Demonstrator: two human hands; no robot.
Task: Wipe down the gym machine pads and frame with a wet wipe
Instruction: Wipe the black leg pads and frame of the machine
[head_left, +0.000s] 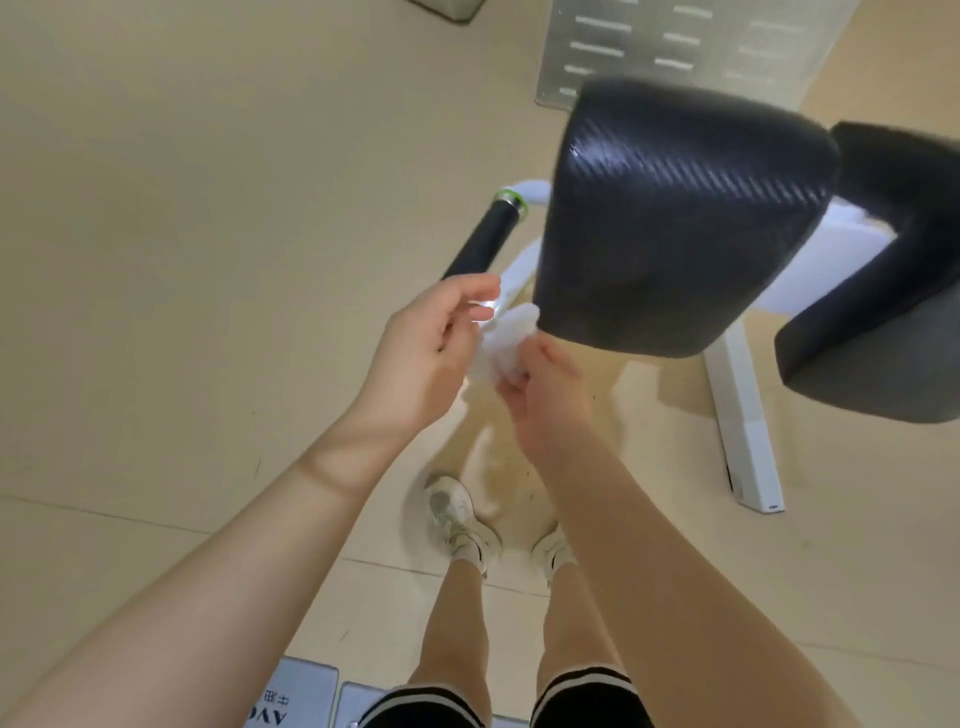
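A crumpled white wet wipe (506, 338) sits between both hands, just below the near edge of a black textured pad (680, 218). My right hand (545, 395) pinches the wipe from below. My left hand (431, 353) holds the wipe's left side with its fingers loosely curled. A second dark pad (883, 291) lies to the right. The white frame (743, 415) runs under the pads to the floor. A black foam handle (483, 239) with a green ring sticks out left of the pad.
Beige tiled floor (182, 260) surrounds the machine. A metal footplate (649, 41) lies at the top. My shoes (457, 514) stand just in front of the frame's foot. Grey labelled blocks (296, 696) sit at the bottom edge.
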